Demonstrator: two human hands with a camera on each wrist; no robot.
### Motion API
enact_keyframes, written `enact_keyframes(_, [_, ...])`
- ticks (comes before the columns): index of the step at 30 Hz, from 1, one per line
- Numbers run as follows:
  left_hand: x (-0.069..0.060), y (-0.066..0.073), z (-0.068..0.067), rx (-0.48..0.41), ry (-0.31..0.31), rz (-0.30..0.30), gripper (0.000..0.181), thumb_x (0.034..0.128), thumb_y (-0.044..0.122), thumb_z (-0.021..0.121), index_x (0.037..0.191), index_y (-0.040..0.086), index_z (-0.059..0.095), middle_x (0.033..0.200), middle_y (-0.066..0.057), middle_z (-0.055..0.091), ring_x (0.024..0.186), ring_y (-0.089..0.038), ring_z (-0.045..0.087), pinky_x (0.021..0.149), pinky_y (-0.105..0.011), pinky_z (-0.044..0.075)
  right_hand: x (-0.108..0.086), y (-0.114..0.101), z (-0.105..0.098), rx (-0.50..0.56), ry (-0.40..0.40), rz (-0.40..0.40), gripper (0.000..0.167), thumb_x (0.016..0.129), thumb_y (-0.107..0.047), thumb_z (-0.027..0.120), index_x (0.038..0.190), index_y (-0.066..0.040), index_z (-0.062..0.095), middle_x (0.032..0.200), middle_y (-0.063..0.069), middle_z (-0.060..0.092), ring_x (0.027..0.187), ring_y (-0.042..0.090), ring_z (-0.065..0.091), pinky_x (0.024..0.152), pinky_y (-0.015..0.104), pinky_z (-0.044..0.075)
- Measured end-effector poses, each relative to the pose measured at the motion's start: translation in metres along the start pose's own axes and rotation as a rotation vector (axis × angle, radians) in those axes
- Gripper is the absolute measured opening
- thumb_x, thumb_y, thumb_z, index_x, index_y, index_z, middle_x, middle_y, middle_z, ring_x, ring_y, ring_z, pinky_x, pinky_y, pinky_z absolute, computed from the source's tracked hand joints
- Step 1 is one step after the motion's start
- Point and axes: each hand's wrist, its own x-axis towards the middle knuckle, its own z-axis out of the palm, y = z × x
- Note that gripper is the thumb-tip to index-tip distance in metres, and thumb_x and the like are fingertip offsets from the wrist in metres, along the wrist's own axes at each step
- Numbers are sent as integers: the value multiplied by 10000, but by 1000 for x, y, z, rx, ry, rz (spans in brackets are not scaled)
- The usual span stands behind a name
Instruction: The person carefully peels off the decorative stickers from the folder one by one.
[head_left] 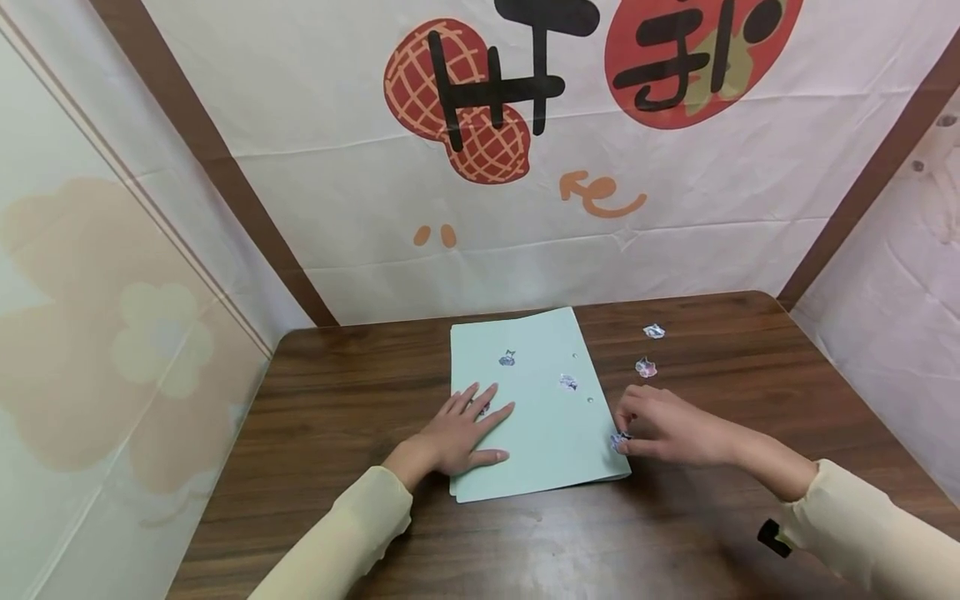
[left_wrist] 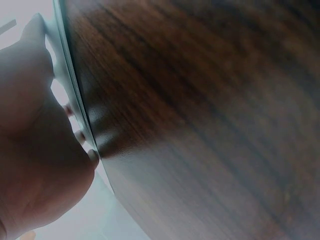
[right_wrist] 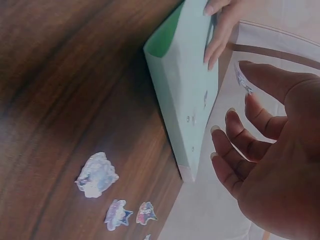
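A pale green folder (head_left: 536, 433) lies on the wooden table, with stickers on its cover, such as one (head_left: 568, 382) right of centre and one near the top. The left hand (head_left: 457, 433) rests on the folder's left side, fingers spread, partly covering another sticker. In the left wrist view that hand (left_wrist: 40, 130) lies along the folder's edge. Over the folder's right edge, the right hand (head_left: 675, 427) pinches a small sticker (head_left: 619, 440) between thumb and finger. The right wrist view shows the hand (right_wrist: 275, 135) holding this sticker (right_wrist: 243, 81), with the other fingers curled loosely.
On the table right of the folder lie loose stickers, among them one (head_left: 654, 331) at the back and one (head_left: 646, 367) nearer. A black object (head_left: 774, 538) is by the right sleeve. A printed cloth (head_left: 525, 250) hangs behind the table.
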Motion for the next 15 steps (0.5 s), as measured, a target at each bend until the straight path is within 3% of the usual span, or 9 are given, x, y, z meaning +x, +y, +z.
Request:
enact_keyframes(9, [0,2,0,5,-3,-1,780,1000,710,397,1651,347,166,1733,-38,-11,1582,-341,-37,1251,-570,44,-24,3,17,-7,-12,4,213,943,-354,756,896,-267,568,909,-88,524,858,88,475,760,280,401])
enact_keyframes(15, [2,0,0,6,-2,-1,786,996,717,397,1651,360,150,1733,-33,-24,1581,-341,-42,1249,-577,47,-37,4,23,-6,-14,24,213,942,-382,751,900,-271,574,916,-107,518,853,64,471,761,295,386])
